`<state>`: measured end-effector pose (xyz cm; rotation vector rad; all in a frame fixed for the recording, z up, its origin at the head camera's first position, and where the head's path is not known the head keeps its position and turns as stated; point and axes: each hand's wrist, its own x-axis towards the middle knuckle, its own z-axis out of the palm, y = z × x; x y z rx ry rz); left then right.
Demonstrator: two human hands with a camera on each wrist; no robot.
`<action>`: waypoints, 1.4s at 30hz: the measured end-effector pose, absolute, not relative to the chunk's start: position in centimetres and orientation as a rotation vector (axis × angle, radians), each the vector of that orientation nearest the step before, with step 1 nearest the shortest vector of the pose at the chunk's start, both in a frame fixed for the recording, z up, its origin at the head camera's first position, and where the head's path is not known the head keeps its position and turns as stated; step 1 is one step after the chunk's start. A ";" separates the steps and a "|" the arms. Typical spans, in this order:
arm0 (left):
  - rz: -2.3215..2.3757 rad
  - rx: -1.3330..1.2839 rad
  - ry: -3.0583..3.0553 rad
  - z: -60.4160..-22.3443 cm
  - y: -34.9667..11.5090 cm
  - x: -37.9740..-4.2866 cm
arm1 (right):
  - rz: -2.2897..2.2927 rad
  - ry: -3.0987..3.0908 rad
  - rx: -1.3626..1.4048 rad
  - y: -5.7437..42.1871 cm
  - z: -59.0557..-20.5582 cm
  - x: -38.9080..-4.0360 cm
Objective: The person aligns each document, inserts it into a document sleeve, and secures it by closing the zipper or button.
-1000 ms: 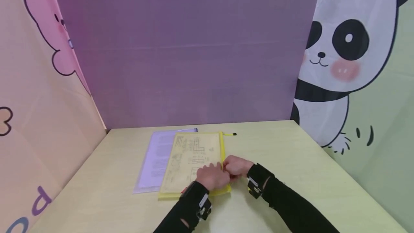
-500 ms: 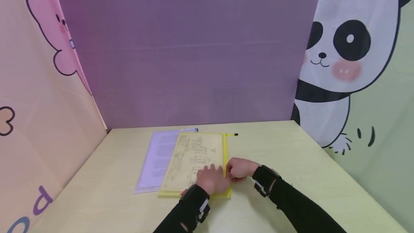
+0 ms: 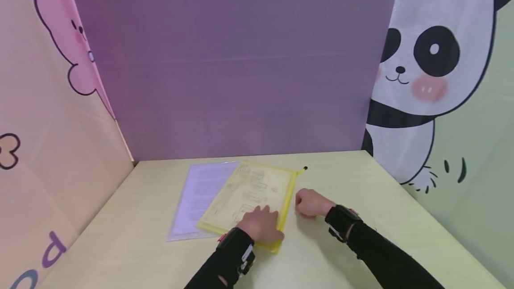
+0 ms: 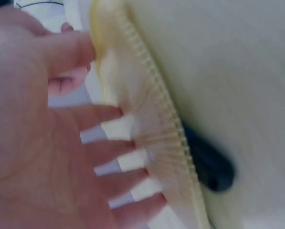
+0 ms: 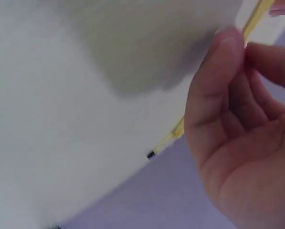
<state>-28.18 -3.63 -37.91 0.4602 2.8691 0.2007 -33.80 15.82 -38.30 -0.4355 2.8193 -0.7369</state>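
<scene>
A translucent yellow zip folder (image 3: 245,186) lies slanted on the table, with a sheet of line drawings showing through. My left hand (image 3: 261,225) rests on its near right part, fingers straight and spread. In the left wrist view, the fingertips (image 4: 144,174) lie against the pale toothed zip edge (image 4: 161,90). My right hand (image 3: 312,203) is curled just right of the folder. The right wrist view shows its thumb and forefinger pinched together at the yellow edge (image 5: 254,21); what lies between them is hidden. A black-tipped yellow pull (image 3: 303,169) sticks out at the far right corner.
A purple folder (image 3: 201,195) with a printed sheet lies partly under the yellow one, to the left. A dark, blurred, elongated thing (image 4: 209,160) shows beside the zip edge. Behind the pale table (image 3: 361,191) hangs a purple backdrop (image 3: 249,66); a panda-print sheet (image 3: 431,106) stands at the right.
The yellow folder has turned clockwise, its far corner swinging right and its near right corner left. My right hand has drawn away to the right; my left hand has shifted slightly left.
</scene>
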 end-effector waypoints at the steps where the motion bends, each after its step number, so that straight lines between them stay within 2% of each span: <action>1: 0.201 0.485 2.850 -37.8 -3.8 -28.3 | -0.675 2.876 -0.446 16.1 -38.4 -33.9; 9: 0.274 0.575 2.764 -37.6 -5.4 -28.5 | -0.266 3.135 -0.511 18.4 -38.8 -34.6; 15: 0.333 0.671 2.691 -37.1 -6.4 -28.3 | -0.142 3.189 -0.423 20.6 -39.0 -35.3; 21: 0.310 0.734 2.632 -36.9 -6.9 -28.5 | -0.158 3.127 -0.373 21.9 -39.2 -35.6; 33: 0.390 0.688 2.608 -37.2 -7.7 -28.9 | -0.022 3.252 -0.514 23.4 -40.4 -36.1; 42: 0.401 0.666 2.603 -37.2 -7.7 -28.7 | -0.128 3.277 -0.315 23.1 -40.3 -36.3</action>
